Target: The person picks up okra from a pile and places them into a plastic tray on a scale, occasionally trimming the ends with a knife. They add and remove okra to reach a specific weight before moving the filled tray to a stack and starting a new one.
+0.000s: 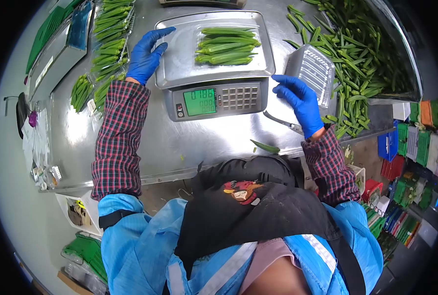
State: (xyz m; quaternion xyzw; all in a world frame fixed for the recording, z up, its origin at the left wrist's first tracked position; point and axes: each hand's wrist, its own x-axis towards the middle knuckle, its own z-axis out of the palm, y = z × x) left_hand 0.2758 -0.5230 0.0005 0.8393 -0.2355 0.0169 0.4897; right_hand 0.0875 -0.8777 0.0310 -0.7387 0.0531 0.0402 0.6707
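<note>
On the metal pan point(182, 61) of a digital scale point(172, 105) lies a clear tray of okra pods point(227, 46), lined up side by side. The scale's lit green display point(200, 102) seems to read 0.186. My left hand point(147, 55), in a blue glove, is at the pan's left rim with thumb and fingers apart, holding nothing. Beside the scale's right front corner is my gloved right hand point(299, 102), fingers stretched out and nothing in them. Clear plastic trays point(313, 71) sit just beyond it. A thin curved strip point(283, 120) lies by its wrist.
Loose okra point(354, 73) spills from a large container point(406, 54) on the right. Filled okra trays point(112, 44) line the left, near a boxy machine point(61, 61). One okra pod point(265, 146) lies near the front edge of the steel table point(219, 132).
</note>
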